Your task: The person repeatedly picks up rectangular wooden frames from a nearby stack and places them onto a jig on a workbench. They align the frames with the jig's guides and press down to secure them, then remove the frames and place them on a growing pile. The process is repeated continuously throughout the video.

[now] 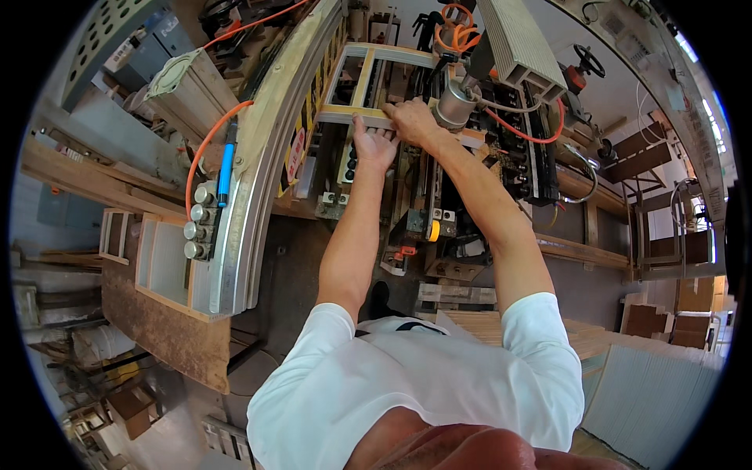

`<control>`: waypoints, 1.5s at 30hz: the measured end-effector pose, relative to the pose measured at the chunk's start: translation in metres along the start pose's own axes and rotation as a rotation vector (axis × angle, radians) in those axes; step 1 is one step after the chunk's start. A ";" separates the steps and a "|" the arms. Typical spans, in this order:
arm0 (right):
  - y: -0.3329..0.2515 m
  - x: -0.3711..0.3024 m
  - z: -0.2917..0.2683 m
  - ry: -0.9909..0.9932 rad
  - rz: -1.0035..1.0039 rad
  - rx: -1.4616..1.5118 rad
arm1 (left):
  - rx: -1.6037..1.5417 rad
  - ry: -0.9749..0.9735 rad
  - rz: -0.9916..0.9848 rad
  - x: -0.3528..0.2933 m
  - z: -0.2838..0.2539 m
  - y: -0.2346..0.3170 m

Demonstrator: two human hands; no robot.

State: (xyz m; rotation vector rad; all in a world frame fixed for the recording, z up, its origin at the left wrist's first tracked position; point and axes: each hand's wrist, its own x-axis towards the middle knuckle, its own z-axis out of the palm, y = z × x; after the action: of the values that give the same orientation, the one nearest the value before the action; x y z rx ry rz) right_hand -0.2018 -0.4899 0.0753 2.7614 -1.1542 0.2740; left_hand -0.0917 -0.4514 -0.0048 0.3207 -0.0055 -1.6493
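A rectangular wooden frame (348, 112) with pale grey sides and a crossbar lies in the machine ahead of me. My left hand (374, 146) is palm up at its near rail, thumb against the rail and fingers curled beneath. Beside it, my right hand (413, 123) grips the near right corner of the same frame from above; its fingertips are partly hidden. A metal cylinder (454, 106) stands just right of my right hand.
Along the left runs a metal machine rail (256, 157) with round silver knobs (201, 213) and a blue marker (226, 172). Orange air hoses (200, 157) loop on both sides. A divided wooden box (168, 258) sits on a brown table (149, 333). Stacked pale panels (650, 395) stand at lower right.
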 end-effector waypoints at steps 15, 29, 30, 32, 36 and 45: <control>0.003 0.007 -0.001 -0.048 -0.048 0.048 | 0.048 0.169 0.043 -0.107 -0.010 -0.032; 0.003 0.015 -0.003 -0.095 -0.031 0.016 | 0.308 0.332 0.128 -0.087 -0.004 -0.018; 0.003 0.014 -0.005 -0.125 -0.020 0.011 | 0.253 0.332 0.150 -0.101 -0.003 -0.027; 0.003 0.015 -0.008 -0.182 0.006 0.001 | 0.189 0.376 0.146 -0.137 -0.009 -0.028; -0.011 0.022 -0.009 -0.226 0.017 -0.065 | 0.130 0.224 0.129 -0.232 -0.042 -0.034; -0.016 0.028 0.015 -0.280 0.108 -0.083 | 0.168 0.277 -0.066 -0.415 -0.073 0.031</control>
State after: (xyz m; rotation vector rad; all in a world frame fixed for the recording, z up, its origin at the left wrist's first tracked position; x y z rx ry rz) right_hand -0.1696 -0.5006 0.0659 2.7302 -1.3462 -0.1525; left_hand -0.0178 -0.0363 0.0161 0.6819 0.0768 -1.6607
